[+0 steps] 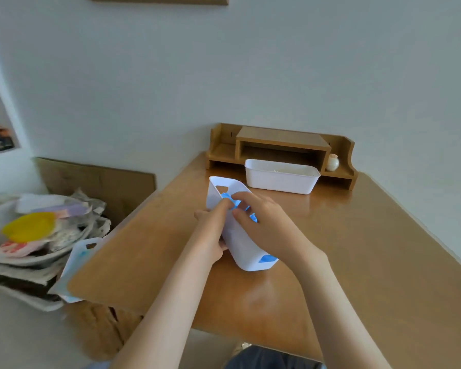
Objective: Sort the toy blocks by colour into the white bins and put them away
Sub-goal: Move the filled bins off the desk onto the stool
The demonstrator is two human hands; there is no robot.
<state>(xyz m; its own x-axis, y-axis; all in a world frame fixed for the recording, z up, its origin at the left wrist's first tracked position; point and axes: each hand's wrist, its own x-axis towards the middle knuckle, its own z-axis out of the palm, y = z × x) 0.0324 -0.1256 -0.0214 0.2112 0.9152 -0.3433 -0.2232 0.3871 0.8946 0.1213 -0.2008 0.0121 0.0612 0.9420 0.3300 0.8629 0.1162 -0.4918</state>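
Note:
A white bin (244, 251) stands in the middle of the wooden table (357, 249), its long side running away from me. Blue blocks (234, 202) show inside it and through the handle cut-out at its near end. My left hand (213, 230) grips the bin's left wall, fingers curled over the rim. My right hand (266, 222) rests over the bin's top and right side, fingers bent onto the blue blocks; its palm hides what lies below. A second white bin (280, 179) stands at the back with pale contents barely showing above its rim.
A wooden desk organiser (282, 147) stands against the wall behind the far bin, with a small pale jar (332, 163) on its right shelf. Left of the table lie a third white bin (77, 259), a heap of papers and cloth, and a yellow thing (28, 226).

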